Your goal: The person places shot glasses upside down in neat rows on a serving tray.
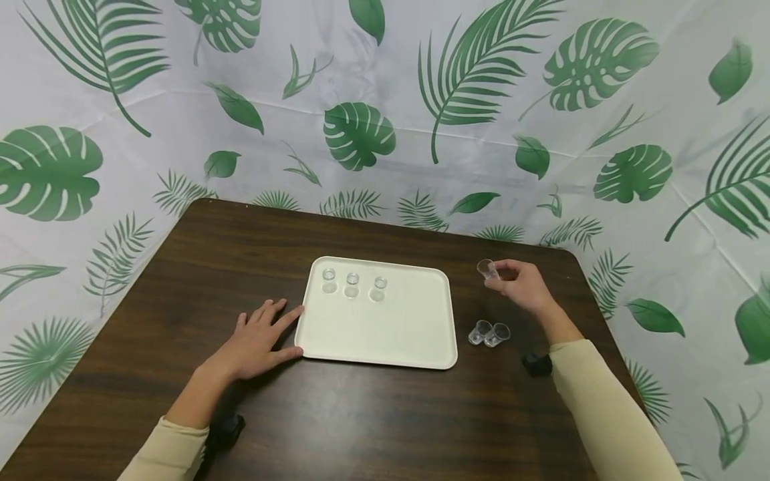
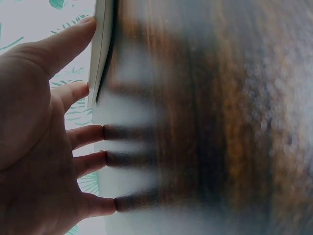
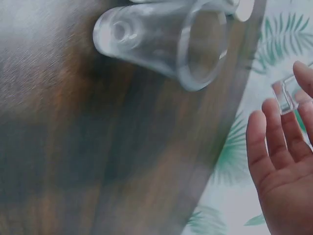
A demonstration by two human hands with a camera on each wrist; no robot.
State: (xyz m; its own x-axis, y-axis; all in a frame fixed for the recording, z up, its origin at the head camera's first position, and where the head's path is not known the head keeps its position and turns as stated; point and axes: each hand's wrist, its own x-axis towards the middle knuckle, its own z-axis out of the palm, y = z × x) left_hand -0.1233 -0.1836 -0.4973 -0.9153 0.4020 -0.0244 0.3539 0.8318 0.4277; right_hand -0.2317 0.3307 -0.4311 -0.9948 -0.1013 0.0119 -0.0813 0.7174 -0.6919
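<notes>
A white tray [image 1: 415, 334] lies in the middle of the dark wooden table [image 1: 337, 414], with three small clear cups [image 1: 352, 282] in a row near its far left edge. My left hand [image 1: 259, 337] lies flat on the table, fingers straight, fingertips [image 2: 90, 22] touching the tray's left rim [image 2: 100, 54]. To the right of the tray my right hand [image 1: 520, 284] pinches a clear cup [image 1: 487, 269] lifted above the table; that cup [image 3: 286, 93] shows at my fingertips in the right wrist view. Two more clear cups [image 1: 489, 333] stand on the table by the tray's near right corner, one of these cups [image 3: 166, 39] close in the right wrist view.
White cloth with green leaf prints [image 1: 385, 113] hangs behind and around the table. Black wrist camera mounts [image 1: 537, 364] sit by each forearm. The table's far edge and rounded corners are in sight.
</notes>
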